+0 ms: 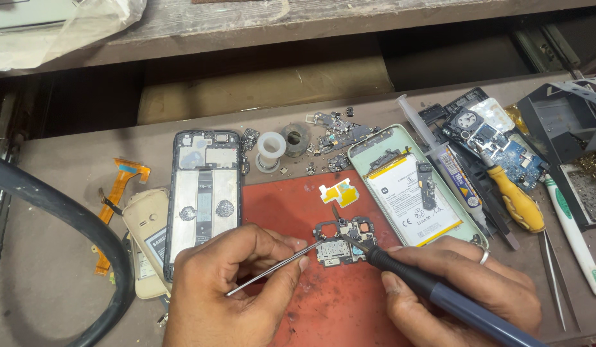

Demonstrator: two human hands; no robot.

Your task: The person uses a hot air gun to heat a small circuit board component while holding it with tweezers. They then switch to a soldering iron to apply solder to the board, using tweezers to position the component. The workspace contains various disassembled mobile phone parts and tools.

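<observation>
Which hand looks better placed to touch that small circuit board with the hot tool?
The right hand: it holds the soldering iron, whose tip already sits at the circuit board on the red mat. The left hand holds only thin tweezers at the board's edge.

On the left part of the brown workbench (60,257) lies a black phone frame (203,196) with its metal inner side up. Just beside it, at its left, lies a beige phone (147,241), and further left an orange flex cable (118,193). A thick black hose (67,218) curves across the left corner. Behind the red mat are a white solder spool (271,149), a grey tape roll (295,138) and many small loose parts (333,138). At the right lies a green phone shell (375,142) with a white battery (410,199) inside. Near it are a glue tube (458,180), a blue circuit board (510,157), a yellow-handled screwdriver (516,202), a white toothbrush (574,238) and steel tweezers (555,276).
</observation>
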